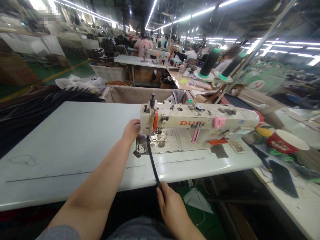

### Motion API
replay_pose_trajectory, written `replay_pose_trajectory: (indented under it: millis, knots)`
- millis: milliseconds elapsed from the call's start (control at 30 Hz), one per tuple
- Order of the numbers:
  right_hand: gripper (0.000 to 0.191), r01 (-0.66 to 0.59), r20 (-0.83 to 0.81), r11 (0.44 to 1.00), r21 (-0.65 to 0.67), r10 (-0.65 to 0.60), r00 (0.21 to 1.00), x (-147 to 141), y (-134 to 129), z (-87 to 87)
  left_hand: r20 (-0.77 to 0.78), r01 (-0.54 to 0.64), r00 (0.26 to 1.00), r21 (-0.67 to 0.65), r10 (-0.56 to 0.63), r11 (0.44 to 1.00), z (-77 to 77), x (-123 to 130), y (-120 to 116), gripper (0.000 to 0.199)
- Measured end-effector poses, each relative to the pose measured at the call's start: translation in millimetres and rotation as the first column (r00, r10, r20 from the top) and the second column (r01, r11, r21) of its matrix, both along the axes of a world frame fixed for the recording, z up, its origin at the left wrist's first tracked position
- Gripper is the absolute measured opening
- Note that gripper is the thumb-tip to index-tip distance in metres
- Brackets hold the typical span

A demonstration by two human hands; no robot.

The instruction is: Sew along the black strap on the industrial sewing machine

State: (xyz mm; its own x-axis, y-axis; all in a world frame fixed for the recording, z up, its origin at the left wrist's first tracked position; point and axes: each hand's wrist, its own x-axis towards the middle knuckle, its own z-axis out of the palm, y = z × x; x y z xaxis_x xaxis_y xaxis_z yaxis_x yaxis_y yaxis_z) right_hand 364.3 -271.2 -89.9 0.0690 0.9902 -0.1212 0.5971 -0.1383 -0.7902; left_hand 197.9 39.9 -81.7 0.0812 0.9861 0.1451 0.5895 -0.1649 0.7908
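Note:
A sewing machine (175, 123) with a worn, pale body stands on the white table (82, 140). From under its presser foot a narrow black strap (153, 161) runs toward me and over the table's front edge. My right hand (172, 203) is closed around the strap just below that edge, thumb along it. My left hand (132, 129) reaches to the left side of the machine head, close to the needle area. Its fingertips go behind the head, so I cannot see what they touch.
Many dark strips (50, 110) are heaped along the table's left side. Black thread cones (208, 65) stand behind the machine. A red bowl (287, 140) and a phone (283, 178) lie on the right-hand surface. People work at tables farther back.

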Motion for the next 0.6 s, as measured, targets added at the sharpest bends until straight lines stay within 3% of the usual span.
replay_pose_trajectory:
  millis: [167,300,400,500,567,600]
  knots:
    - [0.039,-0.081,0.05,0.995,-0.057,0.084,0.995,0,5,14.8,-0.004,-0.029,1.0,-0.008,0.028,1.0,1.7,-16,-30,0.026]
    - [0.03,-0.087,0.099,0.987,-0.132,0.1,0.99,0,10,18.4,-0.027,0.038,0.999,0.017,-0.038,0.999,-0.2,-42,-61,0.02]
    - [0.03,-0.084,-0.105,0.982,-0.17,0.067,0.992,0,12,12.8,-0.042,0.094,0.995,0.091,-0.091,0.991,-3.9,-60,-84,0.018]
    - [0.046,-0.155,-0.263,0.968,-0.195,0.101,0.96,-2,11,11.9,-0.079,0.09,0.994,0.112,-0.081,0.99,-7.2,-67,-101,0.017]
    - [0.055,-0.217,-0.442,0.952,-0.215,0.104,0.891,-6,10,17.1,-0.105,0.089,0.991,0.121,-0.077,0.989,-8.7,-66,-108,0.017]
    - [0.056,-0.25,-0.568,0.944,-0.217,0.086,0.819,-7,9,20.6,-0.113,0.088,0.991,0.128,-0.074,0.988,-9.3,-65,-110,0.017]
